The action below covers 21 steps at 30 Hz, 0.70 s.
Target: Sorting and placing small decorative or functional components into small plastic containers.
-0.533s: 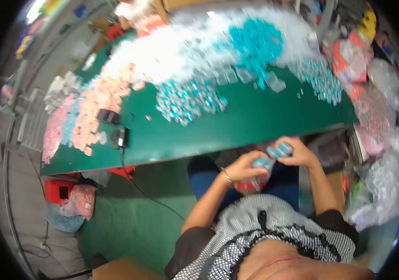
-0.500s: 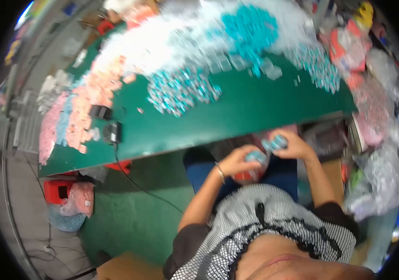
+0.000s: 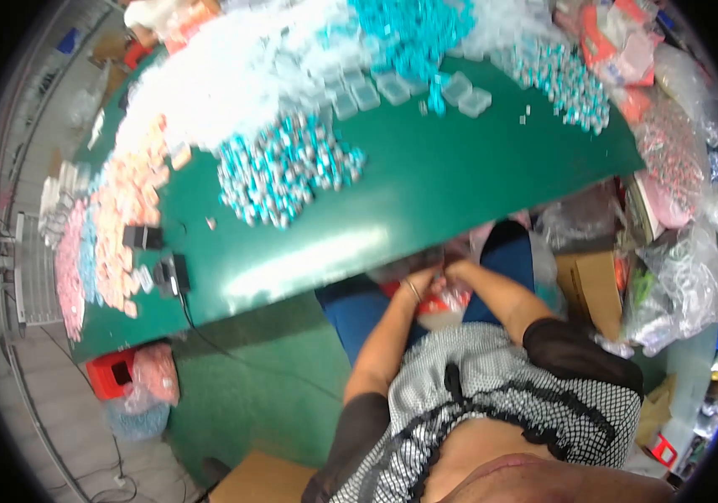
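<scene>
Both my hands meet in my lap just under the front edge of the green table (image 3: 426, 193). My left hand (image 3: 419, 282) and my right hand (image 3: 460, 270) are closed together on a clear plastic bag (image 3: 441, 303) with red and white contents. The table edge hides the fingertips. A bracelet sits on my left wrist. On the table in front of me lies a heap of small teal and silver pieces (image 3: 288, 168).
A white pile and clear small boxes (image 3: 376, 88) fill the table's far side, pink and orange packets (image 3: 116, 226) its left end. A black adapter (image 3: 170, 275) with cable lies near the front left. Plastic bags (image 3: 678, 277) and a cardboard box (image 3: 590, 289) crowd my right. A red bin (image 3: 111, 375) stands on the floor.
My hands have dropped lower and nearer the table edge; the teal pieces they held up are no longer visible. The view has shifted, showing the table closer.
</scene>
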Tool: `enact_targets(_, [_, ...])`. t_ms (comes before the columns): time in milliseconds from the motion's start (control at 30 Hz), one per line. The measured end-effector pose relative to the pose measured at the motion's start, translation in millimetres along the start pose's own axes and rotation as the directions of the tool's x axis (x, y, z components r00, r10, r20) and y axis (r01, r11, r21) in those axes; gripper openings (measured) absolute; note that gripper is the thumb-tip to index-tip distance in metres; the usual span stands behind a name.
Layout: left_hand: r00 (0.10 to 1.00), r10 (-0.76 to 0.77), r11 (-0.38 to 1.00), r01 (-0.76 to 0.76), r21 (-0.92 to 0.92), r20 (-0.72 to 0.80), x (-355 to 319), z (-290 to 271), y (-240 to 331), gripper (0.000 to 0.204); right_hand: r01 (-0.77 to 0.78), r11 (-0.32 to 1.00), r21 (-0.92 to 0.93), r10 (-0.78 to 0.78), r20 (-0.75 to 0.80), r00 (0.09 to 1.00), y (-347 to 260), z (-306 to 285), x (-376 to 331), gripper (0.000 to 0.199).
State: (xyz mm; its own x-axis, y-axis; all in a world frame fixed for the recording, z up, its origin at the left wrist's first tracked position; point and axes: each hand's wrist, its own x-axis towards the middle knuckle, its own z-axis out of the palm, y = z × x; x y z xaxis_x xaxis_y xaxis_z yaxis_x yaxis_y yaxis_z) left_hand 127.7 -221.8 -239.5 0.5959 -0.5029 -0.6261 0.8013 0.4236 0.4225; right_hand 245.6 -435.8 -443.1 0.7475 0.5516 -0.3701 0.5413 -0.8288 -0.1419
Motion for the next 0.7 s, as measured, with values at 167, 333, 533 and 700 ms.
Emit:
enact_targets(167, [0.833, 0.211, 0.748, 0.199, 0.633, -0.511, -40.4, -78.1, -14.2, 0.036, 0.057, 0.987, 0.152, -0.119, 0.442, 0.889, -185.1, -11.2, 6.3, 0.048])
enact_targets(333, [0.880, 0.264, 0.426, 0.260, 0.867, -0.394, -12.4, -100.4, -18.1, 0.042, -0.061, 0.898, 0.436, 0.050, 0.037, 0.998, -158.8, -2.0, 13.5, 0.044])
enact_targets(533, [0.822, 0.570, 0.199, -0.119, 0.973, -0.016, -12.8, -91.6, -13.2, 0.037, -0.010, 0.909, 0.417, 0.012, -0.001, 1.000, -165.5, -42.8, 13.4, 0.039])
enact_targets(700, [0.910, 0.308, 0.803, -0.405, 0.438, 0.276, -135.8, 24.3, 50.7, 0.024, 0.107, 0.847, 0.521, -0.085, -0.067, 0.994, -154.5, -21.1, -23.0, 0.034])
